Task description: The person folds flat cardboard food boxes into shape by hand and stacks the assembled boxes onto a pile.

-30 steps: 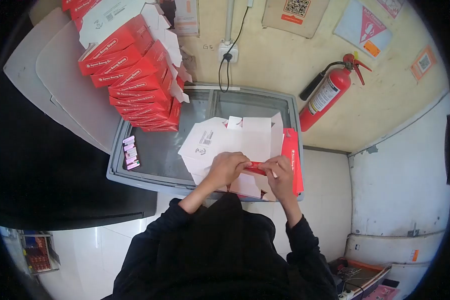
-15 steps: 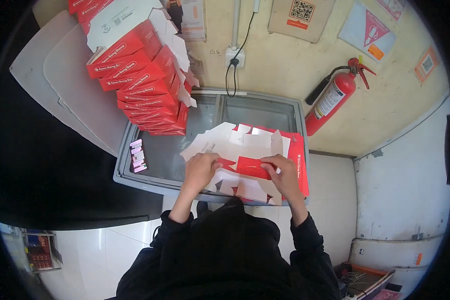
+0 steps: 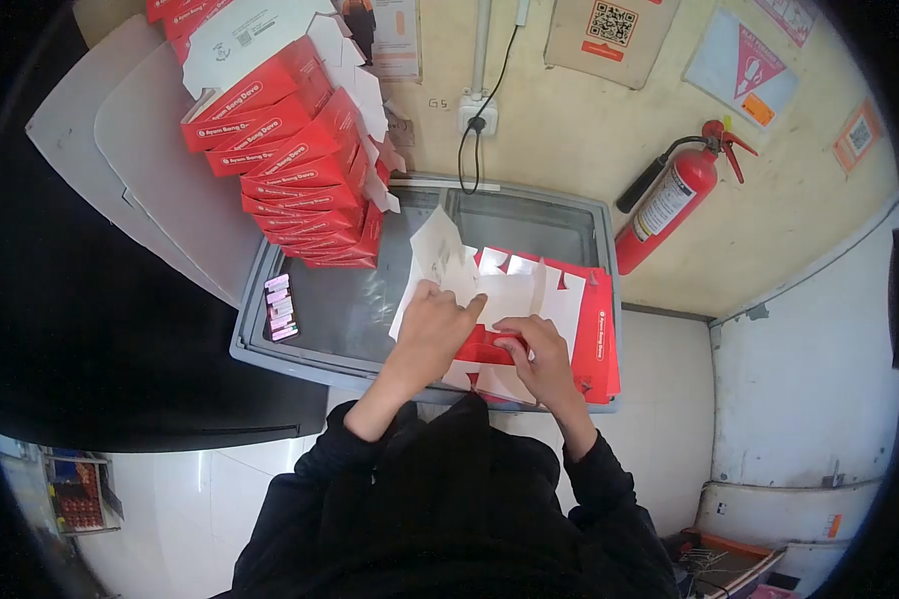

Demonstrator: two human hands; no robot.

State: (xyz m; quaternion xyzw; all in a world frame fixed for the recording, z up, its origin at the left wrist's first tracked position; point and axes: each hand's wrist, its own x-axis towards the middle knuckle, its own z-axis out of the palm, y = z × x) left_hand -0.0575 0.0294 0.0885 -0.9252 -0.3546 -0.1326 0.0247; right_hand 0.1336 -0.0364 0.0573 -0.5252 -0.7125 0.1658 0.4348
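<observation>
My right hand [image 3: 541,361] pinches the red flap [image 3: 477,346] of a part-folded carton [image 3: 504,292] at the front of the glass-topped chest freezer [image 3: 310,367]; my left hand [image 3: 436,327] touches its raised white panel [image 3: 437,246], whether gripping I can't tell.

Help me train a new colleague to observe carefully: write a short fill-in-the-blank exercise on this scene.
1. The left hand and right hand touch a carton that is red on one face and ____ on the other.
2. The phone lies nearer the person's ____ hand.
3. The red cylinder by the wall is a fire ____.

Missing words: white; left; extinguisher.
</observation>
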